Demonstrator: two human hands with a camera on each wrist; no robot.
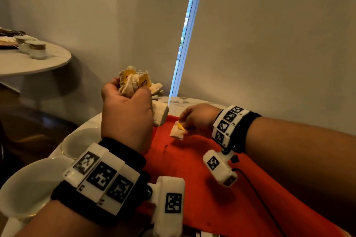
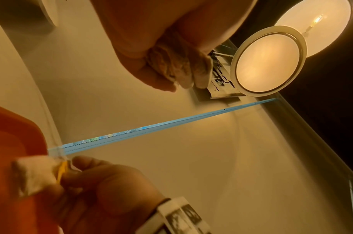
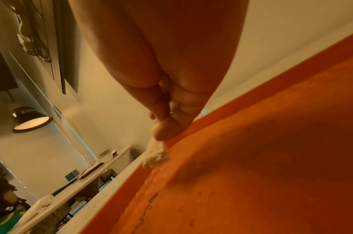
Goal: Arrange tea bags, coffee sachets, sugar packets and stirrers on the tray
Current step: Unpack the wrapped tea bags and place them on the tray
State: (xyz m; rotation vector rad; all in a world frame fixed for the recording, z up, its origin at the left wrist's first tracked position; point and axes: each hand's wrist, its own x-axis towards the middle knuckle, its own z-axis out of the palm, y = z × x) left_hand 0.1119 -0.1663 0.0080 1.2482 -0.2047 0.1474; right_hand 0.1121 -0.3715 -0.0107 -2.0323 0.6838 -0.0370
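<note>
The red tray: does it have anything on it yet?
Nearly bare. The red tray shows only one tea bag, its corner meeting the surface, pinched by the right hand.

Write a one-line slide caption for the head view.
Left hand holds a bunch of tea bags while right hand pinches a single tea bag over the red tray.

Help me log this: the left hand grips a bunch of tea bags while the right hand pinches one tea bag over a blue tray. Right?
Not quite: the tray is red, not blue, as the head view shows. The rest holds: the left hand grips a bunch of tea bags while the right hand pinches one tea bag over it.
</note>
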